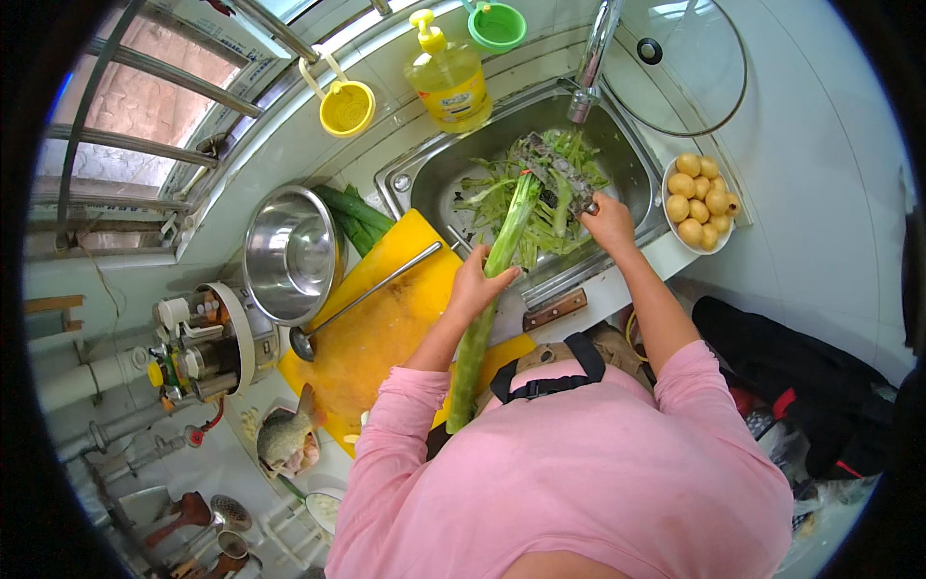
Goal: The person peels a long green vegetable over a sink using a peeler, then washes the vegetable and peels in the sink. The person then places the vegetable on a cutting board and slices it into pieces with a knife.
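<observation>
My left hand (pixel 483 282) is closed around a long, thick green vegetable stalk (pixel 474 362), whose upper end reaches over the sink. In my right hand (pixel 611 221) is the handle of a grey-stained cleaver-like blade (pixel 561 170), held over the sink near the top of the stalk; its exact kind is hard to tell. Green peelings and leaves (pixel 506 210) lie in the stainless steel sink (pixel 629 155). Below my left hand spreads a yellow cutting board (pixel 405 311) with a metal ladle (pixel 362 293) across it.
A wooden-handled knife (pixel 555 310) lies at the sink's front edge. A steel bowl (pixel 293 253) and leafy greens (pixel 354 217) stand left. A fish (pixel 286 440) lies beyond the board. Right of the sink are a bowl of round yellowish balls (pixel 698 199) and a glass lid (pixel 687 65).
</observation>
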Available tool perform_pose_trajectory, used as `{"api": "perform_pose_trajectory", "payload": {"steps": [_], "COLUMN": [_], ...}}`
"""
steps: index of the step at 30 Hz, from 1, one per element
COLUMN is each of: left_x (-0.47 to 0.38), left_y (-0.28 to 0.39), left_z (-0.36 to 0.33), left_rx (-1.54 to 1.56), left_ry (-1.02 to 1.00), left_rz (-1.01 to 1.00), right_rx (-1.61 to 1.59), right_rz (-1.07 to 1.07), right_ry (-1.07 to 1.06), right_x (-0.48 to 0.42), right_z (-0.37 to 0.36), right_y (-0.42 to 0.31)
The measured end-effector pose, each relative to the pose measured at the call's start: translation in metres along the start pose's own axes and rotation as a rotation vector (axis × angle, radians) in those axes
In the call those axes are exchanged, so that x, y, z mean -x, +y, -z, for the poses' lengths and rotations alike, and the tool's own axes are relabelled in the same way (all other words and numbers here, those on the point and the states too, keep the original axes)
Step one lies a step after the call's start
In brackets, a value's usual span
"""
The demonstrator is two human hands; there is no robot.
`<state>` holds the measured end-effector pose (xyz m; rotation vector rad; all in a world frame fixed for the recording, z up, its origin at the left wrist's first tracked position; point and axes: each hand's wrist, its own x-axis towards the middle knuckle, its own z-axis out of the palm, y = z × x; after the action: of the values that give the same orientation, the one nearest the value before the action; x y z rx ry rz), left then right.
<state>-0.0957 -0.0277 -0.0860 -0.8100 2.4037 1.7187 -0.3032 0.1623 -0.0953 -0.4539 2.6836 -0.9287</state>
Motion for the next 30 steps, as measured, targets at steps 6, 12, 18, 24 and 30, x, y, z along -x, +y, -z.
{"api": "perform_pose_trajectory", "payload": {"steps": [6,12,18,24,30], "left_x": [0.028,-0.005,-0.017,-0.011,0.013], "left_y": [0.007,0.002,0.012,0.005,0.000], "left_z": [0.019,0.017,0.002,-0.008,-0.013], "left_rx": [0.184,0.373,0.437,0.325,-0.203], "left_ry": [-0.141,-0.244,-0.322,-0.178,0.091], "left_rz": [0.105,0.182,0.236,0.023,-0.004], "right_rx": [0.081,-0.082,0.030,-0.233,0.054], "right_rz": [0.027,0.026,0.264,0.198,0.236], "right_ry": [0.006,-0.190,-0.348,-0.370,-0.339], "right_x": [-0.014,0.034,0.046,0.039,0.042], "right_z": [0.022,-0.008,-0.028,-0.047,-0.034], "right_y": [0.046,-0.017,-0.065,-0.055,-0.071]}}
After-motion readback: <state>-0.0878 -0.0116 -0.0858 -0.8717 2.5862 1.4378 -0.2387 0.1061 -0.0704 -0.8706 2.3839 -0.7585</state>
